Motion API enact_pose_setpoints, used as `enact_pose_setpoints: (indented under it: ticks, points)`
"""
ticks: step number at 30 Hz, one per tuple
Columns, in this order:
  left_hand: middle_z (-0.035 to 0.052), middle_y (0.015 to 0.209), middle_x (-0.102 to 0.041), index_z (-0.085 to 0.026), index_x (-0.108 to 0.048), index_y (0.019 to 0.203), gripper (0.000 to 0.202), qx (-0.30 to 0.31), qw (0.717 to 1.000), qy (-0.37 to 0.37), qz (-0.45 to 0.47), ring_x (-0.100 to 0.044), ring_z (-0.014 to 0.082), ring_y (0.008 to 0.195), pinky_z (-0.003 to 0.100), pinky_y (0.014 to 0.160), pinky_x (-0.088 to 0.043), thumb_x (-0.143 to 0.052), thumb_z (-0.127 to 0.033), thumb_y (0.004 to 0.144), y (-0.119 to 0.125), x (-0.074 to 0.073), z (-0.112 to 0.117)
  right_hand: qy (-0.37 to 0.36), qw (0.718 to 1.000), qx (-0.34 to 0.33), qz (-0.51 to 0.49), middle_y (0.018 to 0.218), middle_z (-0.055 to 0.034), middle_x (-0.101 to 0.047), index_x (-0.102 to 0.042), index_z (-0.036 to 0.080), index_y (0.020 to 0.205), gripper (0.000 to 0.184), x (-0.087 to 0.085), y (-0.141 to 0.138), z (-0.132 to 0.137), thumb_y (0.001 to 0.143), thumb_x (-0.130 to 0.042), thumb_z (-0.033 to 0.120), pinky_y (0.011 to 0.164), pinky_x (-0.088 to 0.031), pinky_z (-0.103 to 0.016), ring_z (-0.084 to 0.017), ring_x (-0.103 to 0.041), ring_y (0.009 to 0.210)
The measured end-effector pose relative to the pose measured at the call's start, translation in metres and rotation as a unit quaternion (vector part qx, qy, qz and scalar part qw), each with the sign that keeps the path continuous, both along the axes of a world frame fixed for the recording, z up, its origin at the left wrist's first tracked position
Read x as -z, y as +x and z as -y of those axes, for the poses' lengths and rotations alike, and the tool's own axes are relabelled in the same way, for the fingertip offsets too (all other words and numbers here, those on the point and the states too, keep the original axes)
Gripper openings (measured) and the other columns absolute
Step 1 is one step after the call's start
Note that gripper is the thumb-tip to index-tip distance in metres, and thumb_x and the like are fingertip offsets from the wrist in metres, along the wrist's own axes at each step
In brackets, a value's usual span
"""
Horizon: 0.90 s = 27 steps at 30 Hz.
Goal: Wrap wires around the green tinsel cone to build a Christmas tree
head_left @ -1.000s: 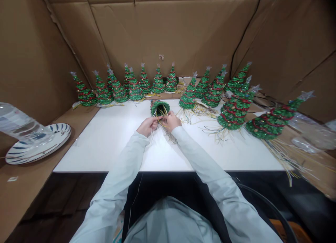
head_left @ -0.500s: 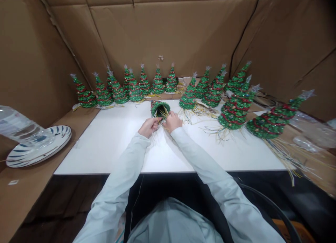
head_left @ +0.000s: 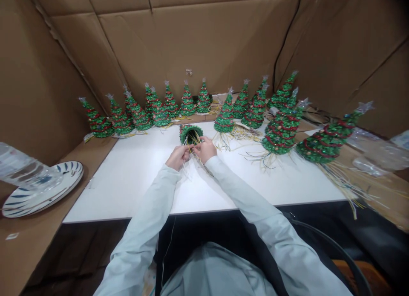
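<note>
A small green tinsel Christmas tree (head_left: 184,134) lies on its side on the white board (head_left: 134,176), its hollow base facing me. Thin yellow and white wires (head_left: 192,143) come out of that opening. My left hand (head_left: 178,157) is closed, thumb and fingers pinching some of these wires just in front of the base. Close beside it, my right hand (head_left: 206,149) also pinches wires, its fingertips nearly meeting the left ones. Which strands each hand grips is too fine to make out. Loose white wire ends hang below the hands.
Several upright decorated trees (head_left: 161,112) line the board's back edge, and larger trees (head_left: 281,129) with trailing wires stand at right. A clear plastic bottle (head_left: 27,170) lies tilted on a patterned plate (head_left: 72,174) at left. Cardboard walls (head_left: 204,40) enclose the back and sides.
The view has shifted slightly. My right hand's fingers have moved in closer to the left fingertips at the wires. The tree stays lying in its place.
</note>
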<state>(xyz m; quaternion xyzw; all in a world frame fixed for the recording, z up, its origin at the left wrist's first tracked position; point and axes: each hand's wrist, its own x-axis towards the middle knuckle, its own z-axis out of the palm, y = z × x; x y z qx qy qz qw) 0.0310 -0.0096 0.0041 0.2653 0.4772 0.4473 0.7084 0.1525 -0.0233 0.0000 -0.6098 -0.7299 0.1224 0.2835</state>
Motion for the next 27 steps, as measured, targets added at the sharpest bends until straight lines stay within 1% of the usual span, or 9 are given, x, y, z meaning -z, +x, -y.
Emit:
enact_pose_setpoints:
  ticks: [4, 7, 10, 14, 18, 20, 22, 24, 27]
  points:
    - [-0.0094, 0.039, -0.028, -0.012, -0.044, 0.060, 0.018, -0.004, 1.000, -0.010, 0.030, -0.019, -0.0013, 0.026, 0.012, 0.027, -0.008, -0.051, -0.006, 0.076, -0.001, 0.002, -0.002, -0.003, 0.999, -0.035, -0.030, 0.123, -0.0071, -0.043, -0.071, 0.022, 0.086, 0.023, -0.002, 0.000, 0.002, 0.074, -0.057, 0.036, 0.097, -0.033, -0.031, -0.021, -0.038, 0.116]
    - [-0.0103, 0.038, -0.024, -0.014, -0.043, 0.060, 0.019, 0.005, 0.996, -0.043, 0.073, -0.017, -0.0007, 0.025, 0.012, 0.026, -0.008, -0.047, -0.010, 0.078, -0.004, 0.002, -0.004, -0.001, 0.999, -0.017, -0.028, 0.118, -0.0075, -0.048, -0.072, 0.020, 0.076, 0.030, -0.003, 0.002, 0.002, 0.079, -0.050, 0.041, 0.097, -0.033, -0.031, -0.020, -0.040, 0.113]
    - [-0.0107, 0.037, -0.019, -0.017, -0.035, 0.055, 0.025, 0.019, 0.992, -0.083, 0.098, -0.015, 0.0003, 0.024, 0.012, 0.025, -0.009, -0.043, -0.013, 0.079, -0.006, -0.002, -0.005, 0.001, 1.000, 0.018, -0.011, 0.111, -0.0066, -0.053, -0.070, 0.019, 0.076, 0.024, -0.003, 0.005, 0.000, 0.078, -0.052, 0.035, 0.093, -0.037, -0.029, -0.019, -0.048, 0.104]
    - [-0.0099, 0.037, -0.022, -0.019, -0.028, 0.053, 0.031, 0.014, 0.990, -0.107, 0.092, -0.016, 0.0006, 0.025, 0.011, 0.025, -0.011, -0.045, -0.013, 0.077, -0.007, -0.007, -0.005, -0.026, 0.999, 0.033, -0.001, 0.100, -0.0047, -0.061, -0.069, 0.020, 0.086, 0.019, -0.003, 0.007, -0.003, 0.075, -0.053, 0.024, 0.087, -0.042, -0.027, -0.017, -0.055, 0.094]
    - [-0.0043, 0.040, -0.038, -0.015, -0.041, 0.057, 0.022, 0.027, 0.993, -0.096, 0.060, -0.031, 0.0023, 0.027, 0.011, 0.027, -0.024, -0.044, -0.011, 0.078, -0.006, -0.009, -0.002, -0.040, 0.998, 0.045, 0.014, 0.098, -0.0060, -0.064, -0.067, 0.018, 0.094, 0.027, -0.006, 0.008, -0.003, 0.079, -0.045, 0.018, 0.087, -0.042, -0.027, -0.019, -0.057, 0.095]
    - [0.0012, 0.048, -0.050, -0.011, -0.049, 0.066, 0.016, 0.042, 0.995, -0.083, 0.040, -0.040, 0.0043, 0.031, 0.013, 0.031, -0.032, -0.042, -0.009, 0.080, -0.006, -0.010, 0.000, -0.031, 0.998, 0.044, 0.034, 0.102, -0.0075, -0.062, -0.067, 0.017, 0.096, 0.028, -0.007, 0.008, -0.002, 0.080, -0.043, 0.017, 0.087, -0.042, -0.028, -0.019, -0.056, 0.097]
    - [0.0036, 0.053, -0.054, -0.008, -0.052, 0.074, 0.015, 0.056, 0.995, -0.071, 0.033, -0.043, 0.0045, 0.033, 0.014, 0.033, -0.036, -0.039, -0.005, 0.079, -0.007, -0.011, 0.002, -0.024, 0.998, 0.034, 0.056, 0.108, -0.0084, -0.058, -0.066, 0.018, 0.097, 0.029, -0.009, 0.008, 0.000, 0.080, -0.043, 0.018, 0.087, -0.042, -0.028, -0.019, -0.055, 0.097]
    - [0.0010, 0.050, -0.051, -0.008, -0.052, 0.076, 0.019, 0.070, 0.994, -0.071, 0.039, -0.036, 0.0025, 0.030, 0.012, 0.030, -0.031, -0.036, 0.000, 0.078, -0.007, -0.012, 0.002, -0.024, 0.996, 0.024, 0.078, 0.113, -0.0087, -0.054, -0.065, 0.019, 0.099, 0.028, -0.010, 0.008, 0.003, 0.080, -0.044, 0.021, 0.086, -0.044, -0.029, -0.020, -0.055, 0.097]
    - [-0.0060, 0.041, -0.035, -0.009, -0.052, 0.078, 0.023, 0.084, 0.992, -0.084, 0.047, -0.022, 0.0016, 0.025, 0.011, 0.025, -0.015, -0.033, 0.004, 0.075, -0.008, -0.013, 0.000, -0.020, 0.993, 0.029, 0.117, 0.122, -0.0088, -0.046, -0.064, 0.021, 0.099, 0.026, -0.012, 0.006, 0.007, 0.080, -0.046, 0.025, 0.082, -0.046, -0.034, -0.022, -0.052, 0.099]
